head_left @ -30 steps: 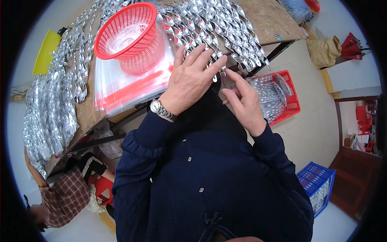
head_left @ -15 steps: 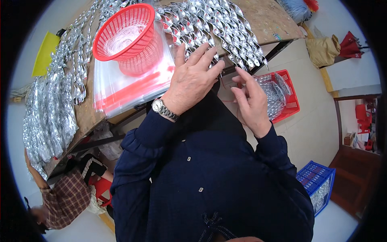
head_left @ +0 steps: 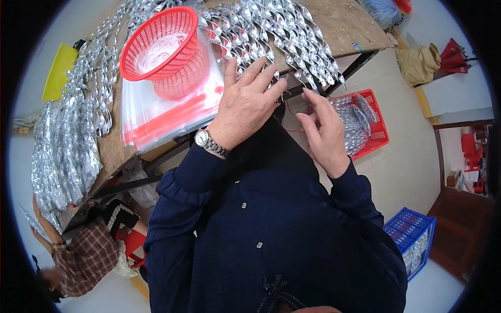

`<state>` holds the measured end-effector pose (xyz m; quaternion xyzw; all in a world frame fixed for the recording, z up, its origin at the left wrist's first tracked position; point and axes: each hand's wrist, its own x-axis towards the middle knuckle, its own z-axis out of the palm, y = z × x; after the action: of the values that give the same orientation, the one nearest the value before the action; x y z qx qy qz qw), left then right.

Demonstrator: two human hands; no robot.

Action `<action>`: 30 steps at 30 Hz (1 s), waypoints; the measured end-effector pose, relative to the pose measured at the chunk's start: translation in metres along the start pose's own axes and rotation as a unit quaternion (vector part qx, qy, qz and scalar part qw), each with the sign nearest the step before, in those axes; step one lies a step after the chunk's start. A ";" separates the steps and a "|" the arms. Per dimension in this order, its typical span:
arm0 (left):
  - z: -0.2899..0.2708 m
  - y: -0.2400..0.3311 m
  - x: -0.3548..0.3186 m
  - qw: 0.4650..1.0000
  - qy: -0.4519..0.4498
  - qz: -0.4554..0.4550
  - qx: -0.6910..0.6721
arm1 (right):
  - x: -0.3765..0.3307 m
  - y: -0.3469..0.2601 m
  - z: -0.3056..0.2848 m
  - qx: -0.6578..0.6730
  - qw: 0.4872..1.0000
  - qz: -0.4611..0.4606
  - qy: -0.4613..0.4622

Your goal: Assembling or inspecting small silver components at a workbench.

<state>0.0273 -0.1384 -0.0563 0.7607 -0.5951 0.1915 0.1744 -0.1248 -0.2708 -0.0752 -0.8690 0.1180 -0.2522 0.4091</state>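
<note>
1. The left hand [head_left: 245,107], fingers spread and holding nothing, rests on silver twisted strips [head_left: 282,39] at the surface's [head_left: 339,26] near edge.
2. The right hand [head_left: 323,133] hovers open just off that edge, above a red crate [head_left: 378,125] on the floor.
3. A red basket [head_left: 162,49] sits on clear bags [head_left: 167,112] left of the hands.

Worn wooden table [head_left: 344,26], rows of silver foil spirals [head_left: 282,36], clear bag stack [head_left: 167,109], yellow tray [head_left: 57,73]
</note>
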 end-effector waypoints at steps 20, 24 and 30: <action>0.000 0.001 0.000 1.000 -0.004 -0.006 -0.007 | 0.000 -0.001 0.010 0.086 0.995 0.056 -0.019; -0.002 0.003 0.002 1.000 -0.013 -0.014 -0.008 | 0.000 -0.004 0.012 0.106 0.993 0.056 -0.024; -0.005 0.008 0.010 1.000 -0.019 0.018 0.004 | 0.001 -0.005 0.013 0.122 0.991 0.050 -0.034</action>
<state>0.0215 -0.1459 -0.0469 0.7540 -0.6111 0.1826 0.1571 -0.1172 -0.2595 -0.0777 -0.8136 0.1160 -0.2141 0.5279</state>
